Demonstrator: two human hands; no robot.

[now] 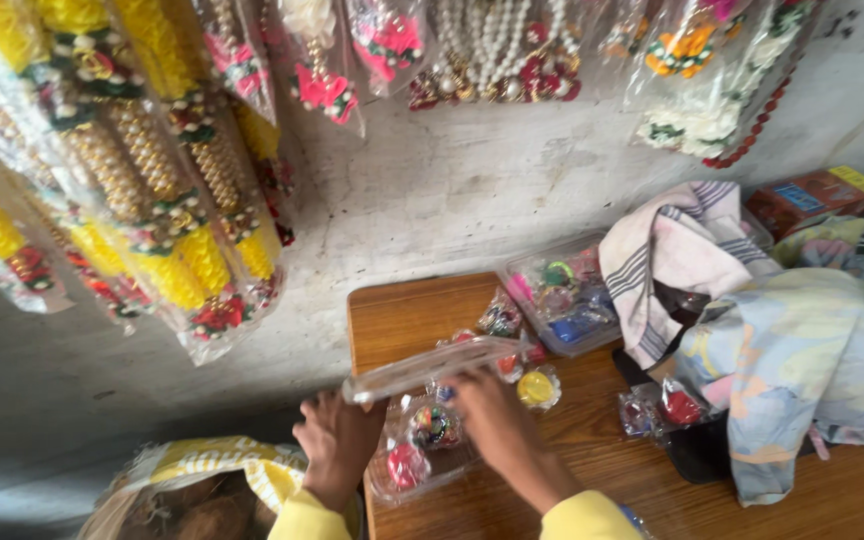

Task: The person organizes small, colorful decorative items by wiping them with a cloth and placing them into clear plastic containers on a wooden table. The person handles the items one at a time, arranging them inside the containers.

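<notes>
My left hand (pixel 337 445) holds the left edge of a clear plastic box (pixel 422 465) at the near corner of a wooden table (pixel 402 315). Its hinged clear lid (pixel 432 368) stands raised above it. My right hand (pixel 492 420) reaches into the box from the right, fingers among small colourful ornaments, a pink one (pixel 407 465) and a multicoloured one (pixel 435 425). Whether the fingers grip one is hidden. A small packet with a yellow ornament (pixel 538 388) lies just right of my right hand.
A second clear box of ornaments (pixel 562 295) sits further back. Striped cloth (pixel 677 250) and patterned fabric (pixel 812 350) cover the table's right side, with red ornament packets (pixel 662 410) beside them. Bagged garlands (pixel 152 170) hang on the wall. A yellow-striped bag (pixel 222 465) lies at lower left.
</notes>
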